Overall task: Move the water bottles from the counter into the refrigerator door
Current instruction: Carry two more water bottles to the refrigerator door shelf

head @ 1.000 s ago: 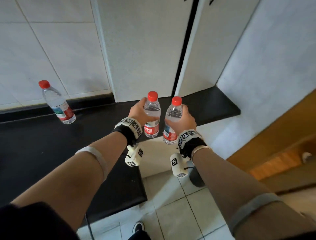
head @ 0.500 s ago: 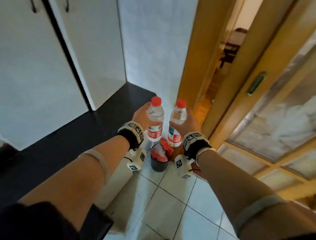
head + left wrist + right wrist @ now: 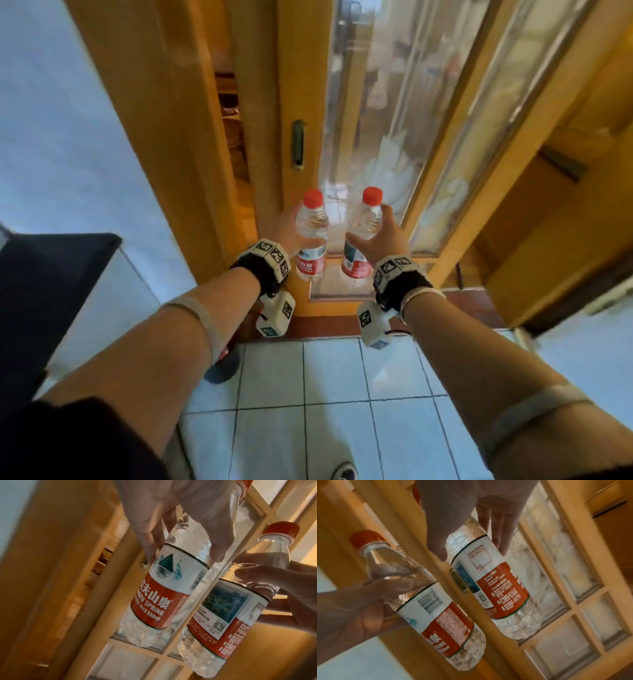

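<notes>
I carry two clear water bottles with red caps and red-and-white labels, upright and side by side at chest height. My left hand [image 3: 291, 229] grips the left bottle [image 3: 311, 236] around its upper body; the left wrist view shows thumb and fingers wrapped above the label of that bottle [image 3: 164, 585]. My right hand [image 3: 380, 236] grips the right bottle [image 3: 363, 233] the same way, seen close in the right wrist view [image 3: 489, 577]. Each wrist view also shows the other hand's bottle [image 3: 240, 601] [image 3: 428, 595]. No refrigerator is in view.
A wooden sliding door [image 3: 394, 120] with frosted glass panes and a metal recessed handle [image 3: 297, 144] stands right ahead, slightly ajar at its left edge. The dark counter's end [image 3: 51, 274] is at lower left. White floor tiles [image 3: 329, 394] lie below, and a wooden cabinet [image 3: 548, 222] stands at right.
My view has swung right, from the counter and white cabinets to the wooden glass door. Both hands still hold their bottles in front of me; the third bottle on the counter has left view.
</notes>
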`<state>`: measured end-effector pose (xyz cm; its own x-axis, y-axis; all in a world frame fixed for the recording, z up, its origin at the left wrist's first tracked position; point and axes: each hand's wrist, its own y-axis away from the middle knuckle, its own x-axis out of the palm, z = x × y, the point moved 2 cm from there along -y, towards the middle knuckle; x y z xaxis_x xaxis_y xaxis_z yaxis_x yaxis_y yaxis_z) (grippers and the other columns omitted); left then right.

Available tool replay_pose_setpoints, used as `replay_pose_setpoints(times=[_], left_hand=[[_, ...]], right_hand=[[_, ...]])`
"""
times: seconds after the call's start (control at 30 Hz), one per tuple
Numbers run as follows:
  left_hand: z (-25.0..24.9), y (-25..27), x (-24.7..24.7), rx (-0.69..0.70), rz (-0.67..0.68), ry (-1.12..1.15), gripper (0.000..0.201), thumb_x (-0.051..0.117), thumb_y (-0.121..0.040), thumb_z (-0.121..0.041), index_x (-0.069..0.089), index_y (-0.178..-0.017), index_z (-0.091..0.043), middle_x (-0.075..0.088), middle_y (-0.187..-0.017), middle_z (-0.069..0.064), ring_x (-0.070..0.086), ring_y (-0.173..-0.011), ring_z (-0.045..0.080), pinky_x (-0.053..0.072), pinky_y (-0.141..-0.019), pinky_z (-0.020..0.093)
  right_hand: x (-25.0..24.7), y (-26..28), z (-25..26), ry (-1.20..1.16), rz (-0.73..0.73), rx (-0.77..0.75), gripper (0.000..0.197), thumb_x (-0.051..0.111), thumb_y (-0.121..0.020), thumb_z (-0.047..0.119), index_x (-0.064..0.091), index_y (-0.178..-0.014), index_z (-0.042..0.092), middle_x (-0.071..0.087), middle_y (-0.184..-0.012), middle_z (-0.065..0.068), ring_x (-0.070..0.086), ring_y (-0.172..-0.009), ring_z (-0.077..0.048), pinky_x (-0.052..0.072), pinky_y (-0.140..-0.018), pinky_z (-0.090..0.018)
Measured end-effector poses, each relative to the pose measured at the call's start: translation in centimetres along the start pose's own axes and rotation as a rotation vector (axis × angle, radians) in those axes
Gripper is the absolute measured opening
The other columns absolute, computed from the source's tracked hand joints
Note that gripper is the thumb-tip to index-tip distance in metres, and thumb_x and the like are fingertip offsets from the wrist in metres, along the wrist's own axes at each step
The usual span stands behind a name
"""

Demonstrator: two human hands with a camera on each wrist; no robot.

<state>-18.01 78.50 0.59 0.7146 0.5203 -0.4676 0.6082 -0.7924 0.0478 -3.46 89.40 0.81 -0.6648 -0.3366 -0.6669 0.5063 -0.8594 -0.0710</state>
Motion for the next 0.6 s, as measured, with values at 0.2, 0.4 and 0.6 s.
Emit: replay_pose_setpoints(times=[0.2, 0.4, 0.6], left_hand=[[-5.8, -8.4, 11.5, 0.068, 0.131, -0.01, 0.07, 0.083, -0.062, -0.016, 0.047, -0.122, -0.021, 0.06, -0.119, -0.002, 0.056, -0.107, 0.017, 0.043, -0.093, 0.031], [-11.8, -14.4, 21.7, 0.139, 0.271, 0.053, 0.066, 0.082, -0.062, -0.016, 0.05, -0.118, -0.024, 0.062, -0.111, -0.003, 0.059, -0.103, 0.017, 0.045, -0.094, 0.034], [-17.6, -19.3, 31.3, 0.226, 0.439, 0.042, 0.068, 0.084, -0.055, -0.016, 0.051, -0.114, -0.024, 0.065, -0.115, 0.003, 0.062, -0.105, 0.023, 0.047, -0.097, 0.047]], right_hand=[[-8.5, -6.5, -9.1, 0.035, -0.128, 0.154, 0.078, 0.074, -0.072, 0.041, 0.03, -0.134, 0.027, 0.06, -0.121, -0.011, 0.059, -0.107, -0.033, 0.052, -0.086, -0.042], [-16.7, -10.6, -16.9, 0.038, -0.279, 0.309, 0.071, 0.073, -0.07, 0.043, 0.035, -0.129, 0.03, 0.063, -0.118, -0.004, 0.062, -0.105, -0.03, 0.052, -0.088, -0.044], [-23.7, -13.1, -23.5, 0.012, -0.446, 0.436, 0.066, 0.074, -0.07, 0.04, 0.037, -0.123, 0.031, 0.064, -0.115, 0.0, 0.063, -0.102, -0.026, 0.053, -0.086, -0.043]])
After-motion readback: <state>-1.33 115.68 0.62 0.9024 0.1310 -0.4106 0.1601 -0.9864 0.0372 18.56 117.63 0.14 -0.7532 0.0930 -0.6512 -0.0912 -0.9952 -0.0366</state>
